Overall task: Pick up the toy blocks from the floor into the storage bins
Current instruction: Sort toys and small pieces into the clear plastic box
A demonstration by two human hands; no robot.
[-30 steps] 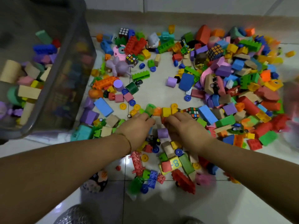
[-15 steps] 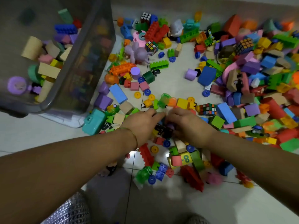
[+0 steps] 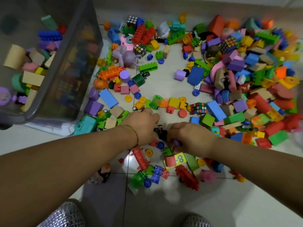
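Toy blocks in many colours lie across the tiled floor, with the thickest pile (image 3: 246, 76) at the right. My left hand (image 3: 142, 125) rests palm down on the floor at the middle. Its fingers bend toward a green translucent piece (image 3: 155, 102), and what lies under the palm is hidden. My right hand (image 3: 190, 136) is just to its right, fingers curled around a small purple block (image 3: 177, 142). A black toy piece (image 3: 161, 132) sits between the hands. The grey translucent storage bin (image 3: 91, 51), partly filled with blocks, stands at the upper left.
Small blocks, including a yellow number block (image 3: 179, 158) and a red studded bar (image 3: 188, 177), lie close in front of my knees (image 3: 65, 215). Rubik's cubes (image 3: 198, 108) and a purple figure (image 3: 126, 57) are mixed in. A wall base runs along the far edge.
Both hands have drawn back toward me from the row of yellow and green pieces. My right hand has curled around the purple block. The view has shifted, so the bin looks closer.
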